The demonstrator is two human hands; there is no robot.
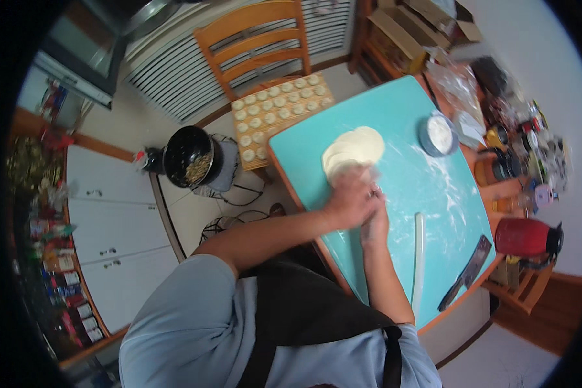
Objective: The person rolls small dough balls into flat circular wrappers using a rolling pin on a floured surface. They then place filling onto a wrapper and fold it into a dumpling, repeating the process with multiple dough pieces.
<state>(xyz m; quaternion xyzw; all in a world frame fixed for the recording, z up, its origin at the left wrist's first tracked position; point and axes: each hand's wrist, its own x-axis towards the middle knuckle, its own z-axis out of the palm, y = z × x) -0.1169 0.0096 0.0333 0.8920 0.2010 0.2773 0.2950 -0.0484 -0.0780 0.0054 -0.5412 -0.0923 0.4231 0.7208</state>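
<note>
A stack of flat, round dough sheets (353, 149) lies overlapping on the turquoise tabletop (397, 104). My left hand (351, 196) reaches in over the stack's near edge, blurred, its fingers partly hidden. Close against it is my right hand (376, 220), palm side unclear; whether anything is between the two hands cannot be told. Right of my right forearm lies a long, thin white rod (419, 257). A cleaver (476, 257) rests near the table's right edge, its handle towards me. At the far right of the tabletop, a blue bowl (439, 135) holds white powder.
Beyond the table's left edge, a board (296, 112) on a wooden chair (262, 41) carries rows of small dough pieces. A black pot (186, 138) with chopped filling stands further left. Jars, bags and a red jug (521, 236) crowd the right side. White powder is scattered on the tabletop.
</note>
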